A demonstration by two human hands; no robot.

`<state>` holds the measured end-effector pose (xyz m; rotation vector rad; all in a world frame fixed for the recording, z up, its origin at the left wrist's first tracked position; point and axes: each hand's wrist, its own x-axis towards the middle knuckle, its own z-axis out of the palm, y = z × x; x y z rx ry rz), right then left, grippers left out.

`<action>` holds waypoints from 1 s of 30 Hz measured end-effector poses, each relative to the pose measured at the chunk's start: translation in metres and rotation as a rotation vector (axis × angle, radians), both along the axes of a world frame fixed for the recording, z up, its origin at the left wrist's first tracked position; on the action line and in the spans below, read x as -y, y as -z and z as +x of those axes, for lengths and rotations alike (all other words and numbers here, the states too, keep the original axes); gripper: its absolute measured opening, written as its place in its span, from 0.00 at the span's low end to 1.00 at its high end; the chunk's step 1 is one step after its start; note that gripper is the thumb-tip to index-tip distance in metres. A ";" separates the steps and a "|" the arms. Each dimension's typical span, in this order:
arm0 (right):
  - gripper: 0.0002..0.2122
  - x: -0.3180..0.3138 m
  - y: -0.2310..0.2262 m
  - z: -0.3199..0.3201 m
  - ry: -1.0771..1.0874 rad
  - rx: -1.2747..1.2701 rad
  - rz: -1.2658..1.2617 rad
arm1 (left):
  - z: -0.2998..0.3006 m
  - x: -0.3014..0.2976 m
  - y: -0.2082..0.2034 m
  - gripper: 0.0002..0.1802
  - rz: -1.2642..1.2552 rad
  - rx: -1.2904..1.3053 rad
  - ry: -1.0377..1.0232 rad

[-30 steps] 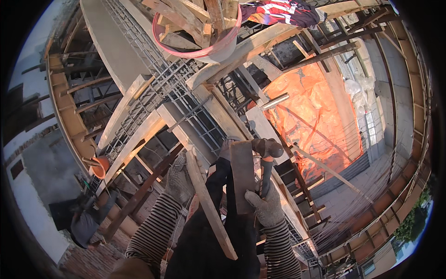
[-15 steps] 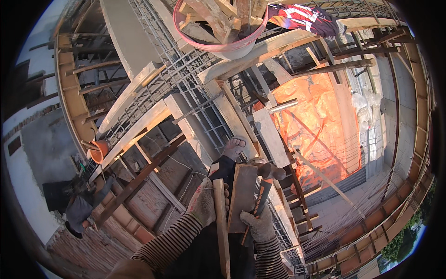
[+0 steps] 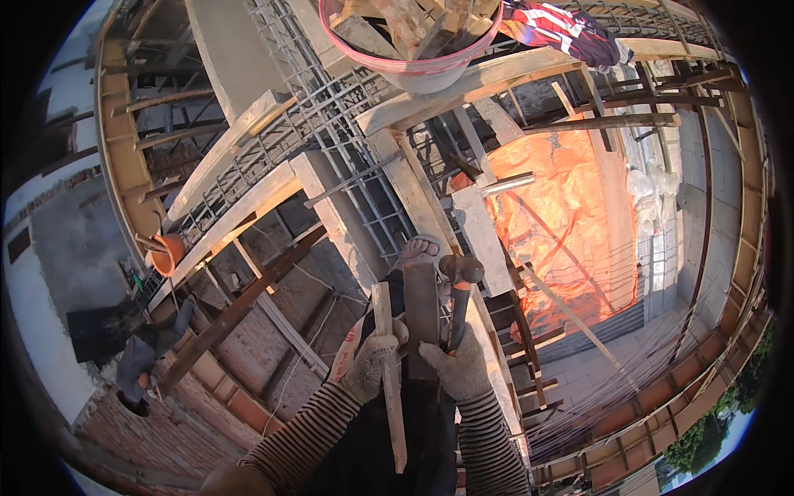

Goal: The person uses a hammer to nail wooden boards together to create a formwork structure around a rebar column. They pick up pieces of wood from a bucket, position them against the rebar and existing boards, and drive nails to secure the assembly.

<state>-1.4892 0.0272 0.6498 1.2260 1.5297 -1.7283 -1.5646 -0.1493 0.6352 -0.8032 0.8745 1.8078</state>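
My left hand (image 3: pixel 362 374), in a pale glove, is closed around a narrow wooden strip (image 3: pixel 392 413) that stands lengthwise before me. My gloved right hand (image 3: pixel 465 370) is closed on a hammer (image 3: pixel 461 271) with a dark handle, its head pointing away from me. Between my hands is a short dark wooden board (image 3: pixel 422 310), its near end by my right thumb. Whether my right fingers also grip this board is hidden. My bare foot (image 3: pixel 420 248) shows just beyond the board.
Steel rebar (image 3: pixel 356 178) runs between timber formwork boards (image 3: pixel 327 223). A pink-rimmed bucket (image 3: pixel 422 76) of wood scraps stands ahead. An orange tarp (image 3: pixel 554 223) lies lower right; an orange container (image 3: pixel 168 255) sits left. Another person (image 3: pixel 141 368) is below left. Open gaps flank the beam.
The strip, board and hammer have moved away from me, the hammer also leftward. The board has turned and looks narrower. Both hands keep their closed grips.
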 end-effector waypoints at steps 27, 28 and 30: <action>0.17 0.003 0.029 0.034 -0.002 0.021 0.098 | -0.127 0.047 -0.048 0.41 -0.730 -0.541 1.646; 0.17 0.001 0.027 0.037 -0.022 0.023 0.122 | -0.121 0.061 -0.044 0.41 -0.740 -0.531 1.678; 0.16 0.006 0.033 0.059 0.087 0.062 0.087 | -0.115 0.087 -0.038 0.42 -0.733 -0.415 1.716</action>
